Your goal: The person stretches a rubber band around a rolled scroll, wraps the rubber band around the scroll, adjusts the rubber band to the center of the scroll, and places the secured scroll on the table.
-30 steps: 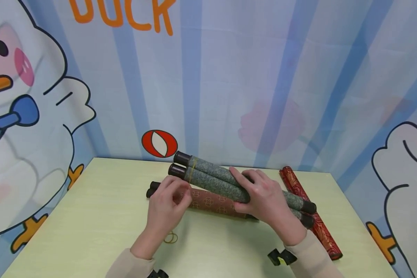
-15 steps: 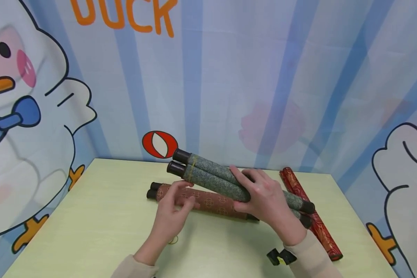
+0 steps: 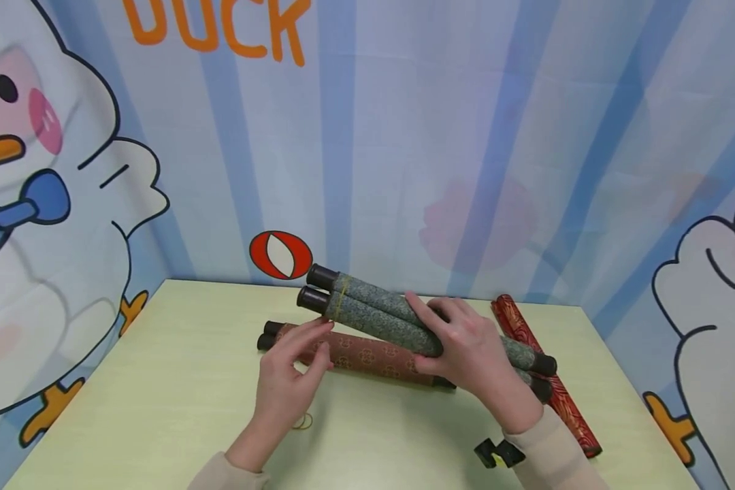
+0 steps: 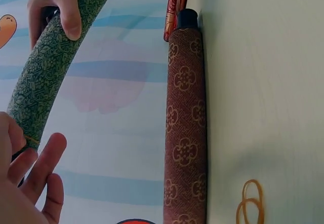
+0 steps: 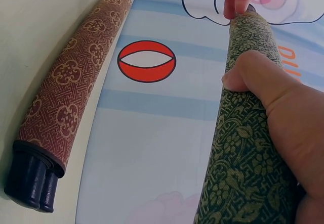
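My right hand (image 3: 468, 347) grips a green patterned hanging scroll (image 3: 376, 323), its two rolls side by side with dark end knobs. It is held above the table, tilted so its left end is higher. A yellow rubber band (image 3: 341, 297) circles the rolls near that left end. My left hand (image 3: 288, 374) is just under the banded end, thumb apart from the fingers and fingertips right at the scroll's lower edge. In the left wrist view, the left fingers (image 4: 38, 176) overlap the end by the band.
Behind the hands, a brown scroll (image 3: 370, 355) with gold flower motifs lies on the table (image 3: 128, 381). A red patterned scroll (image 3: 554, 388) lies slantwise at the right. Loose rubber bands (image 4: 251, 204) rest near the left wrist. A printed duck curtain (image 3: 380, 150) hangs along the back.
My left hand's thumb and fingers have spread from a close pinch, and the hand has shifted slightly. The right hand keeps its grip, and the green scroll stays nearly still.
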Motion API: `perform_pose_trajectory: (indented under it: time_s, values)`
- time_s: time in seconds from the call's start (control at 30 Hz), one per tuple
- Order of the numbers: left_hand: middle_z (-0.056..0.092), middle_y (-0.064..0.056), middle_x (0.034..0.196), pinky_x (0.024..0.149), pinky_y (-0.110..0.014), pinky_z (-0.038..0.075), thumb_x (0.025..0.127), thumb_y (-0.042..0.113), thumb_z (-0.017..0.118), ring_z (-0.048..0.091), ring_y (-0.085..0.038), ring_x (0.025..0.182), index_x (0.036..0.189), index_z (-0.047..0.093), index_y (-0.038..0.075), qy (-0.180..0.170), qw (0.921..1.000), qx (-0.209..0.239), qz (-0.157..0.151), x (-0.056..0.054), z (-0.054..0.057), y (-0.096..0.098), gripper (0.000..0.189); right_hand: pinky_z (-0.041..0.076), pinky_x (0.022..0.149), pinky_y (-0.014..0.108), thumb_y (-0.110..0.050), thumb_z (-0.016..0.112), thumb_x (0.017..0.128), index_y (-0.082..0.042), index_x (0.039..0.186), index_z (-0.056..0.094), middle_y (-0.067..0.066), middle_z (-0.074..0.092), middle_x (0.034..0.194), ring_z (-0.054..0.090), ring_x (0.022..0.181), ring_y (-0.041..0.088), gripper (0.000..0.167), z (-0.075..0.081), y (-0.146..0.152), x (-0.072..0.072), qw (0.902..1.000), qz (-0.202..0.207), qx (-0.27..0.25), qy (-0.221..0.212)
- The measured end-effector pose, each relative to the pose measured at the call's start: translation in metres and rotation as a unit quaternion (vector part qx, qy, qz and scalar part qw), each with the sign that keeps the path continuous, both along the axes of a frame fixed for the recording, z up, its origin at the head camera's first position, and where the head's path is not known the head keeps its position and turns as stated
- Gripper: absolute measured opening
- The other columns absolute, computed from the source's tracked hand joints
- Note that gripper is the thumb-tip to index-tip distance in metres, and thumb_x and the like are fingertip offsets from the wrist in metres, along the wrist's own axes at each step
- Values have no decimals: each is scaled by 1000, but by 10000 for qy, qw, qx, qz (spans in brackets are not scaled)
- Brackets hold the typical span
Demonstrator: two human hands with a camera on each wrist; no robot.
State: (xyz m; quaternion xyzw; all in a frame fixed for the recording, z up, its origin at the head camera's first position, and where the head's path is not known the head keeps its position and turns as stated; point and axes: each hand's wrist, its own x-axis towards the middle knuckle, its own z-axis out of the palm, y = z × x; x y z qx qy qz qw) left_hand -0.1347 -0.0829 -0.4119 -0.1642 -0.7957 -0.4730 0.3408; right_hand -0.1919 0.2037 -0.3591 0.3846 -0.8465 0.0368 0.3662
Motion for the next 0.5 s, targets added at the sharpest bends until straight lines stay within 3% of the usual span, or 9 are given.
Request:
perform_pose_trajectory:
  time_s: [0.13,0.3,0.5]
  values:
    - [77,-4,116,65,-27,62,91,0,78,74,-14,82,120,80,12,524,9962,-463,516,-1,5,0,31,56,49,38,-48,99,67,-14,151,63,13,70,114,71,97,31,97,-1,-1,1,10000,2,58,-10]
    - [72,-4,101,56,-27,56,90,4,80,68,-12,69,113,80,12,1066,9864,-887,877,-4,16,2,24,57,50,38,-45,100,67,-13,150,63,12,69,115,71,98,31,97,-2,-2,2,9999,15,97,-35]
    - [68,-6,95,54,-28,57,91,3,81,66,-14,64,108,78,8,1051,9845,-1002,981,-7,27,3,18,58,52,38,-45,99,68,-13,151,62,12,69,116,71,99,32,96,-2,-4,3,9999,23,156,-68]
